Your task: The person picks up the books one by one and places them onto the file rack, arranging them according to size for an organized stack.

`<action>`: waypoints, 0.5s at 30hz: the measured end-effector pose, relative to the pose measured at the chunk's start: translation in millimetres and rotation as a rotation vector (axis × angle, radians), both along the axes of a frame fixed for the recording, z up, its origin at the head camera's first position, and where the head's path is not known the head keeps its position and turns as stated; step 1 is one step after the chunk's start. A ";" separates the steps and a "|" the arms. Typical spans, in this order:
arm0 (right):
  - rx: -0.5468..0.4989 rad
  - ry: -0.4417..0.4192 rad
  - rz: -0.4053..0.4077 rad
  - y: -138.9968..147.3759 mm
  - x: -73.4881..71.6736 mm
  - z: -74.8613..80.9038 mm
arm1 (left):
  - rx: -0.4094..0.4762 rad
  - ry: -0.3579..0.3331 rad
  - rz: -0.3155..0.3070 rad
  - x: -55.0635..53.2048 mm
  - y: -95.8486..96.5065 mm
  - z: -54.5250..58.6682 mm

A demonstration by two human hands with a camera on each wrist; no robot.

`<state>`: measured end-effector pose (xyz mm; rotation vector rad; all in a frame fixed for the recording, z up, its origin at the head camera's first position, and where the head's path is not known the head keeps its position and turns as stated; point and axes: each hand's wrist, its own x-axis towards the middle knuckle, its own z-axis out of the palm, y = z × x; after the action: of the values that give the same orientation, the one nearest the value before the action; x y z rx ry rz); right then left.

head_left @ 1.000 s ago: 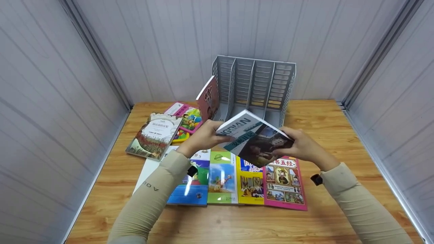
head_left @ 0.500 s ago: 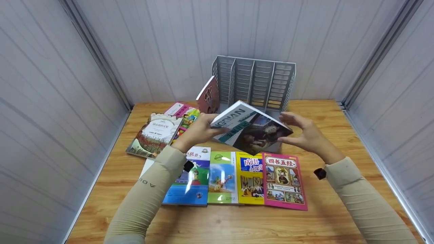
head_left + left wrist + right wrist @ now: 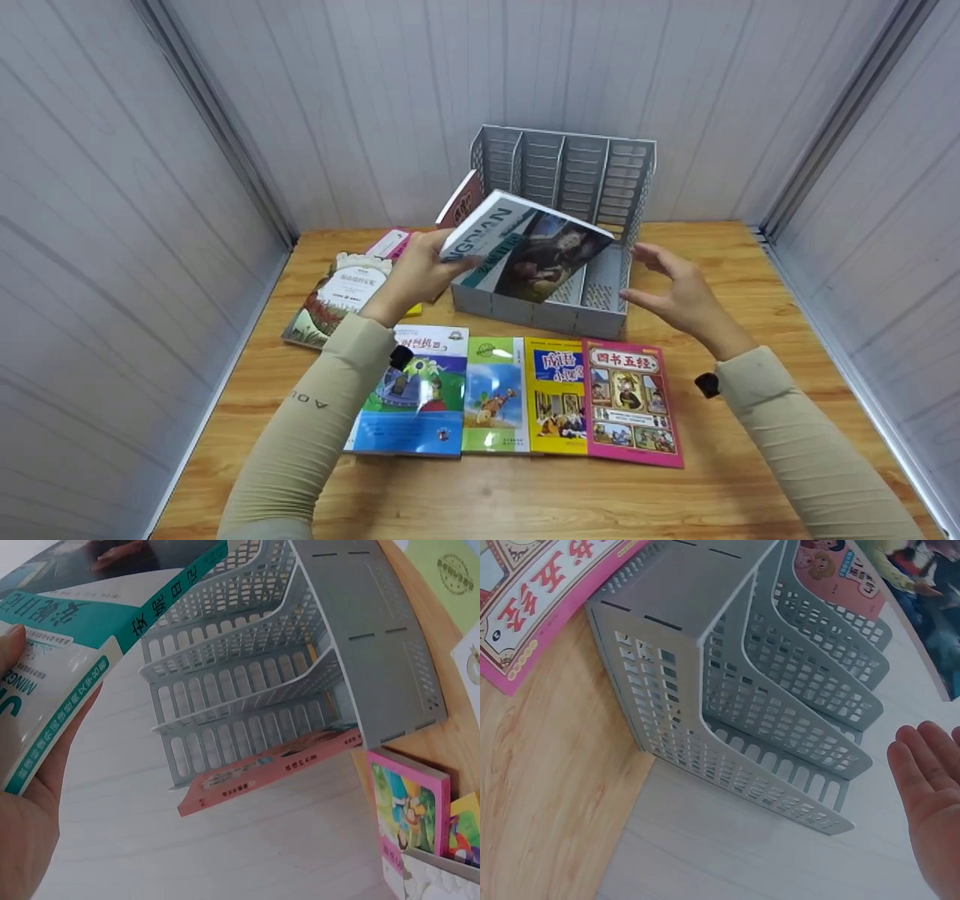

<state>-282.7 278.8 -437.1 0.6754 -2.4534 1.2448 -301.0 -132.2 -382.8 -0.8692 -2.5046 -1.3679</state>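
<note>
My left hand point(image 3: 421, 274) grips the left edge of a thick paperback book point(image 3: 551, 259) with a white, teal and dark cover. The book is tilted above the grey file organizer point(image 3: 517, 309), covering part of its compartments. In the left wrist view, the thumb lies on the cover and the teal spine faces the organizer. A pink book point(image 3: 466, 204) stands in the organizer's leftmost compartment, partly hidden. Beside the organizer's right side, my right hand point(image 3: 679, 296) holds nothing. Its fingers are spread from the thumb and apart from the paperback.
Along the front lie a blue book point(image 3: 420, 427), a green book point(image 3: 493, 394), a yellow book point(image 3: 556, 397) and a pink comic-style book point(image 3: 634, 401). To the left, a white-and-brown book point(image 3: 349, 289) overlaps others. Panel walls enclose the wooden table point(image 3: 480, 499).
The paperback has moved up and left over the organizer, carried by my left hand. My right hand has let go of its right edge and now stands apart.
</note>
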 end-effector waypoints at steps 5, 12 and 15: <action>0.040 0.001 -0.022 -2.2 -5.0 -9.5 | 0.029 0.020 0.072 -0.2 -6.4 7.6; 0.104 -0.034 -0.023 -7.6 -13.9 -34.2 | 0.068 0.036 0.144 4.5 -16.8 20.0; 0.136 -0.057 -0.034 -9.2 -16.8 -45.7 | 0.072 0.054 0.174 5.3 -19.1 25.2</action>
<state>-299.5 269.6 -482.8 0.6381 -2.6034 1.1067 -295.7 -151.3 -357.6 -0.6484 -2.4095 -1.3500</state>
